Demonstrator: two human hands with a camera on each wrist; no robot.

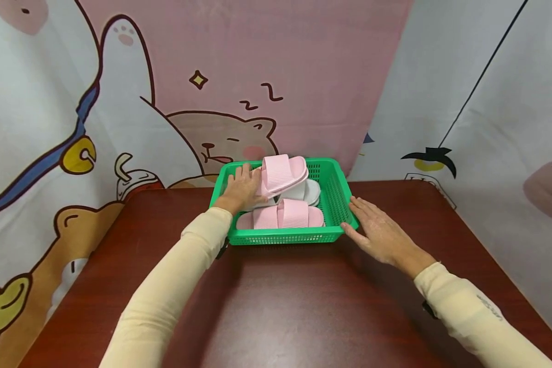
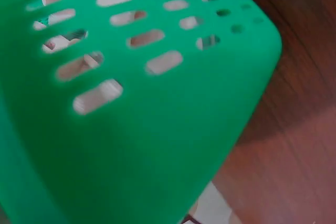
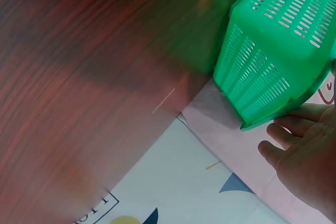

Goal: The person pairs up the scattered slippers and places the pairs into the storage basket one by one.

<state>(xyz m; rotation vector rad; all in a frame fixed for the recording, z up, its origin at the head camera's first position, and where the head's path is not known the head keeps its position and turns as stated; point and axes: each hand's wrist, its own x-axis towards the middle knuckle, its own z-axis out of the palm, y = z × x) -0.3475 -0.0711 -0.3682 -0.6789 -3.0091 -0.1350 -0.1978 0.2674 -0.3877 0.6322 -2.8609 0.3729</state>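
Observation:
A green plastic basket [image 1: 282, 237] holds several slippers. Across the top of the pile lies a tilted pink slipper [image 1: 278, 173], its near left end in the grip of my left hand [image 1: 241, 189]. Beneath it are white slippers [image 1: 312, 191], partly covered. More pink slippers [image 1: 294, 213] lie along the basket's front side. My right hand [image 1: 379, 232] rests against the basket's right rim with its fingers extended; the right wrist view shows those fingers [image 3: 289, 137] by the rim. In the left wrist view the perforated basket wall [image 2: 157, 129] hides the left hand.
The basket stands near the back edge of a dark red-brown wooden table [image 1: 276, 306]. Behind it hangs a cloth [image 1: 303, 76] printed with cartoon animals, and its white part [image 1: 497, 102] runs along the right side.

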